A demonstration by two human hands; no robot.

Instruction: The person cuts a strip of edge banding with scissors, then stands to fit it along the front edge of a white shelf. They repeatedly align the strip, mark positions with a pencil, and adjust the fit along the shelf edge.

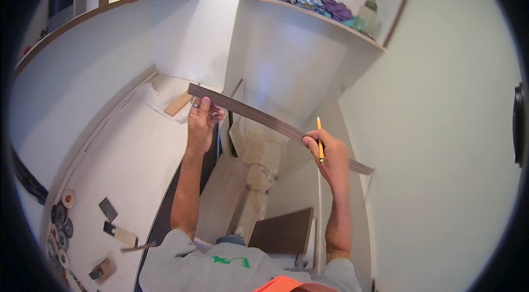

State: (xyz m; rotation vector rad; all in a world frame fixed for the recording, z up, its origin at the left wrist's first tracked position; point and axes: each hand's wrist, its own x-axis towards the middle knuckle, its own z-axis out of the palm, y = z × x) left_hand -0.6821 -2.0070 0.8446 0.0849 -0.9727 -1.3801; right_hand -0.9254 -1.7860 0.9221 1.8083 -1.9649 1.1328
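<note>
A long, narrow strip of brown wood-grain board is held up across the middle of the view, slanting down from left to right. Near its left end, my left hand grips it with the thumb on the front face. Farther along, toward the right end, my right hand is closed round the strip. A yellow pencil is tucked in that same right hand, its tip pointing up. The strip's right end reaches close to the right wall; I cannot tell whether it touches.
On the white counter at left lie a light wood block, several round discs and a putty knife. Brown panels lean below. A shelf above holds cloths and a bottle.
</note>
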